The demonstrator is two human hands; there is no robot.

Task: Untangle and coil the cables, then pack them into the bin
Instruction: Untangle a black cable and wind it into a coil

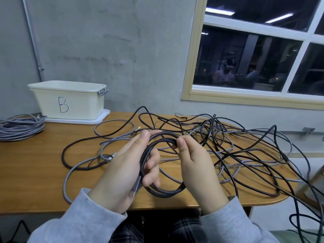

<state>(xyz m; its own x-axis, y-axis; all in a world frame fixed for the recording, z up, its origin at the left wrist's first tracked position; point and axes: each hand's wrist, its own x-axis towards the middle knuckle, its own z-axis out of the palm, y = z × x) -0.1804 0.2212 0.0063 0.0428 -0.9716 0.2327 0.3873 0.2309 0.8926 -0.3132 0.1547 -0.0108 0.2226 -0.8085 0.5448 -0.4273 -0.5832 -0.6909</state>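
Coiling is only partly done: the left hand [122,174] grips a black coil [157,165] while the right hand [194,160] pinches its top loop. A tangle [236,146] covers the bench [35,172]; a grey coil [19,127] lies beside the bin [70,100], unpacked.

Dim indoor light, soft focus, fisheye edges

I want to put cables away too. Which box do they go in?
Look at the wooden table, at its far left corner by the grey wall. The cream plastic bin stands there on a white tray. It alone has a big handwritten "B" on its front.
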